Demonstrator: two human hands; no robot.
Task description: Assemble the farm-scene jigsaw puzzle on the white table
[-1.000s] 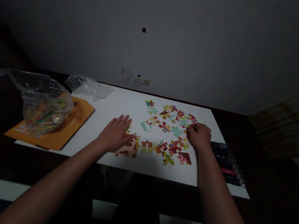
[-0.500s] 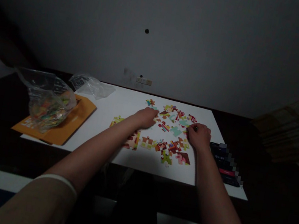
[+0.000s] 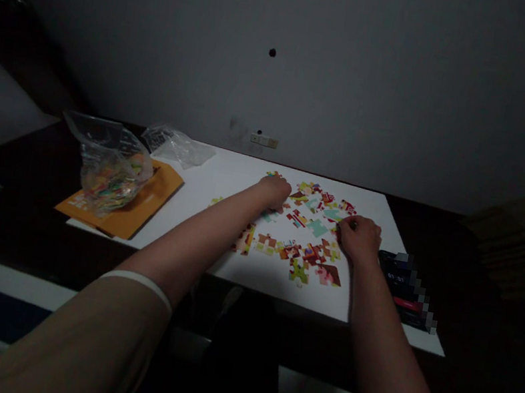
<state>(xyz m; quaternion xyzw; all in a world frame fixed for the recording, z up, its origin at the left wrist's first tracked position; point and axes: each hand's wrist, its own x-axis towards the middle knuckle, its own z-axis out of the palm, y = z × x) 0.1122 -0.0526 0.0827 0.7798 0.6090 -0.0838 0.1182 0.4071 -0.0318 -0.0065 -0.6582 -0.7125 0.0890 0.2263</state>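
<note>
Colourful jigsaw puzzle pieces (image 3: 319, 228) lie scattered on the white tabletop (image 3: 272, 285), some seemingly joined. My left hand (image 3: 274, 193) is at the upper left of the spread, beside a small yellow and blue piece (image 3: 274, 174). Its fingers curl down together, and their tips are hidden. At the right side of the spread, my right hand (image 3: 360, 236) pinches a puzzle piece (image 3: 338, 227) between thumb and fingers, close to the table. Nearer me lie a green piece (image 3: 299, 272) and a pink and brown one (image 3: 330, 275).
To the left, a clear plastic bag (image 3: 115, 181) of more pieces rests on an orange envelope (image 3: 162, 189). Behind it lies a crumpled clear bag (image 3: 182, 148). A dark phone-like device (image 3: 402, 282) sits at the right edge. A wall with sockets (image 3: 264, 140) stands behind the table.
My left hand has moved up and away from me, toward the back of the pieces. The right hand stays at the same spot among them. The whole view has shifted slightly.
</note>
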